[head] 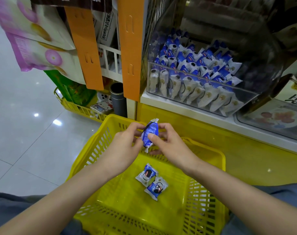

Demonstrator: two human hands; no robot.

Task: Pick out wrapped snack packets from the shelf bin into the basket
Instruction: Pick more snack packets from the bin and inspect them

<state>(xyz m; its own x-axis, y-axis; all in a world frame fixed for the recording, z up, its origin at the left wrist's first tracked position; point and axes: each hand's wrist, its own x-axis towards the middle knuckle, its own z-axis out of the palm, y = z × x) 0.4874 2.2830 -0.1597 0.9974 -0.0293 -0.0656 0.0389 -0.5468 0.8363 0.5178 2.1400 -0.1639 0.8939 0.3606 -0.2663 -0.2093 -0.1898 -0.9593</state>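
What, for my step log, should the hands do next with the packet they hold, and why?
Probably lower the blue packet and let it drop into the yellow basket. The left hand and right hand both pinch it over the basket's far end, two packets already lie on its floor, and the shelf bin holds many more.

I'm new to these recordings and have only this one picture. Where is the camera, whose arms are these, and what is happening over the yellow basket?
There is no machine here: the picture comes from a camera worn on a person's head, looking down at their own bare arms. The left hand and right hand together pinch one blue-and-white wrapped snack packet above the yellow slotted plastic basket. Two more such packets lie side by side on its floor. Up right, a clear plastic shelf bin holds many of the same.
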